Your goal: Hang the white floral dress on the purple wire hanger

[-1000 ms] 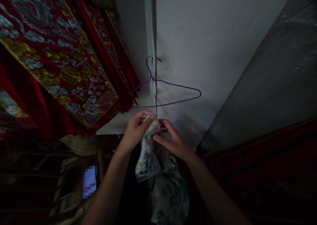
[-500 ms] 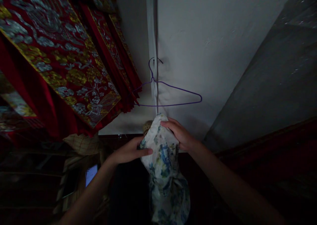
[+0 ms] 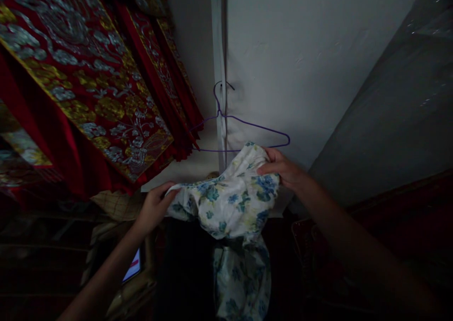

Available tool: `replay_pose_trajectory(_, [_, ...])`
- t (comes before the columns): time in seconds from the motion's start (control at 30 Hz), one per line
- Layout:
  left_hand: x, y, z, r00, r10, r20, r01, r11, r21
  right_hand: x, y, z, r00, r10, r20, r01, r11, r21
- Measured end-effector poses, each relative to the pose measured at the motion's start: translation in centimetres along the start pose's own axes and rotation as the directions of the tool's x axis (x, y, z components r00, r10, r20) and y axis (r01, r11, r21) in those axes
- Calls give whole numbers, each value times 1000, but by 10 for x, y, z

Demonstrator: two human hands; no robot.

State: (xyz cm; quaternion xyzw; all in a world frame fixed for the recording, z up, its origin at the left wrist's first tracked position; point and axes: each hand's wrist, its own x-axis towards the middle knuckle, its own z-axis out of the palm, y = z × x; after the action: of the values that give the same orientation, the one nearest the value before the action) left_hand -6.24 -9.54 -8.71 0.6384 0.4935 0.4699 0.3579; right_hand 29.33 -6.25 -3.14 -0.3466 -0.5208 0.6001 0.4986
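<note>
A white garment with blue and green flowers (image 3: pixel 231 201) is stretched sideways between my two hands, its lower part hanging down below. My left hand (image 3: pixel 159 201) pinches its left edge between thumb and fingers. On the other side, my right hand (image 3: pixel 283 168) grips the upper right part, thumb in front and fingers partly hidden behind the cloth. Just above and behind the cloth, a purple wire hanger (image 3: pixel 258 124) hangs against the wall by its hook. The top of the garment overlaps the hanger's bottom bar in view; whether they touch I cannot tell.
Red cloth with gold and silver embroidery (image 3: pixel 109 109) hangs at the left, overlapping the hanger's left end. A pale strip (image 3: pixel 219 38) runs down the white wall (image 3: pixel 300 52). At lower left, a lit phone screen (image 3: pixel 132 267) lies on a wooden stool-like piece (image 3: pixel 143 283).
My hands have moved apart, left hand to the left and right hand up and to the right. The bunched garment is now spread wide between them, and its top is higher.
</note>
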Motion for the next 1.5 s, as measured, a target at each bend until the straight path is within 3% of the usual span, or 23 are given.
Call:
replay_pose_trajectory(0.1, [-2,18,-2,989,-102,-111,76,974,-215,6,1,-6,996,-25,-90,14,992,-125])
replay_pose_trajectory(0.17, [-3,29,-3,976,-183,-117,132,928,-349,7,3,-7,995,73,-66,-83,984,-157])
replay_pose_trajectory(0.23, [-3,37,-5,965,-241,-101,177,886,-428,6,7,-6,985,169,-29,-171,979,-111])
replay_pose_trajectory(0.3, [-2,39,-8,958,-273,-92,205,870,-449,4,11,-3,982,186,-38,-187,982,-8])
replay_pose_trajectory(0.43, [-1,30,-18,958,-284,-31,249,885,-393,2,13,3,984,178,-19,-175,980,97])
replay_pose_trajectory(0.5, [-2,25,-22,956,-284,78,294,906,-306,2,8,5,988,155,7,-155,983,97])
replay_pose_trajectory(0.6, [-4,19,-24,912,-296,282,336,936,-102,2,-4,5,996,95,5,-95,989,111])
replay_pose_trajectory(0.7, [-2,15,-22,893,-279,353,292,956,19,2,-13,2,996,86,40,-90,990,107])
replay_pose_trajectory(0.87, [11,4,-27,956,-162,245,149,986,71,14,-12,-14,992,120,37,-122,991,57])
replay_pose_trajectory(1.0, [17,13,-30,992,-121,38,125,980,-156,28,-4,-38,992,97,-81,-95,995,26])
replay_pose_trajectory(1.1, [18,34,-24,987,-134,-88,92,923,-374,37,4,-50,986,1,-168,-12,998,-65])
replay_pose_trajectory(1.2, [19,55,-15,982,-178,-68,118,849,-515,47,13,-50,965,-189,-184,126,943,-308])
replay_pose_trajectory(1.27, [22,63,-11,977,-211,-28,163,827,-539,55,20,-47,948,-302,-103,214,841,-497])
replay_pose_trajectory(1.33, [27,65,-10,976,-219,-10,183,843,-506,63,27,-45,953,-303,-11,231,747,-623])
replay_pose_trajectory(1.4, [34,59,-12,983,-183,11,173,903,-393,69,33,-47,970,-242,13,186,711,-678])
replay_pose_trajectory(1.5, [43,37,-23,979,-67,193,58,997,51,70,36,-52,977,-212,-24,139,715,-686])
